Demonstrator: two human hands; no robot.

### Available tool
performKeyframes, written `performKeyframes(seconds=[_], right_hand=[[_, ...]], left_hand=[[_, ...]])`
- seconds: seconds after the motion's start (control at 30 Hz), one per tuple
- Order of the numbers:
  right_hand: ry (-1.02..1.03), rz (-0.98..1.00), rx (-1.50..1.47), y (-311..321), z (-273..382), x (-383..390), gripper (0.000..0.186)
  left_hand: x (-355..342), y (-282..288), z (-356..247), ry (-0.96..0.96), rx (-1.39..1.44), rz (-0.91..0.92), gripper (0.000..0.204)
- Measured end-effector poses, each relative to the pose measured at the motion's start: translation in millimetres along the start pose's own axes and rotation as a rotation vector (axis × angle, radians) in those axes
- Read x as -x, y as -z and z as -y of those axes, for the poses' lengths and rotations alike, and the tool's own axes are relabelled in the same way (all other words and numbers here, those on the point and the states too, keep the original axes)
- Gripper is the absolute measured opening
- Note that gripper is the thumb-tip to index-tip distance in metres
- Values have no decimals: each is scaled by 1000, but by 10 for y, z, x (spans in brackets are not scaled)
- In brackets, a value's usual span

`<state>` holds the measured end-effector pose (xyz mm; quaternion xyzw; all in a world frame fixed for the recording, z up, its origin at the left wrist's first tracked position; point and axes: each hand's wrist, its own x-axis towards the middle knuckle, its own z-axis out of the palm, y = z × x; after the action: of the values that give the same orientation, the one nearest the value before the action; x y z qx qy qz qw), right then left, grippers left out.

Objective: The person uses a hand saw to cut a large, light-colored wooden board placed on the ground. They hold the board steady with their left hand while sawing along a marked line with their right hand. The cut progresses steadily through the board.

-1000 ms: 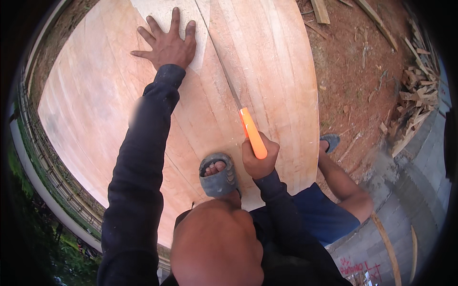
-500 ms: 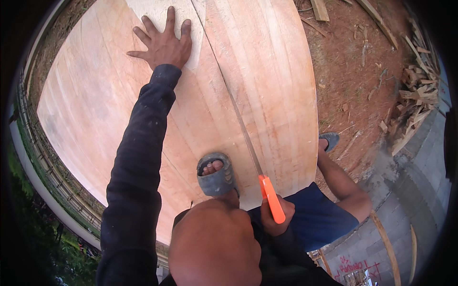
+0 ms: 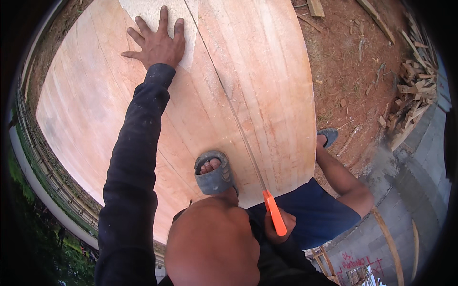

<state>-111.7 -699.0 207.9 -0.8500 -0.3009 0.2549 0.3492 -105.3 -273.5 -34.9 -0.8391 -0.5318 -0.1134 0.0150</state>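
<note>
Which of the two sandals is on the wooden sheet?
The sandal left of the saw; the other sandal is beyond the right edge of the wooden sheet.

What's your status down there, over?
Left hand flat on wooden sheet. Right hand gripping orange-handled saw. Sandalled foot on sheet, left of the blade, apart from it.

Your left hand (image 3: 162, 50) rests, fingers spread, on a pinkish plywood sheet (image 3: 272, 95); your grey slide sandal (image 3: 213, 177) stands on it, and your handsaw (image 3: 274, 213) slants across, right of the sandal.
</note>
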Motion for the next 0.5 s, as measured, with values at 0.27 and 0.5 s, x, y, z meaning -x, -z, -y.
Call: performKeyframes(seconds=[0.27,0.5], right_hand=[[-196,-45,-311,-1203,-141,-1772,10],[-69,-12,-107,-353,-302,-223,13]], left_hand=[[-8,-5,-86,7,-48,-8,65],[16,34,-15,33,-10,11,64]])
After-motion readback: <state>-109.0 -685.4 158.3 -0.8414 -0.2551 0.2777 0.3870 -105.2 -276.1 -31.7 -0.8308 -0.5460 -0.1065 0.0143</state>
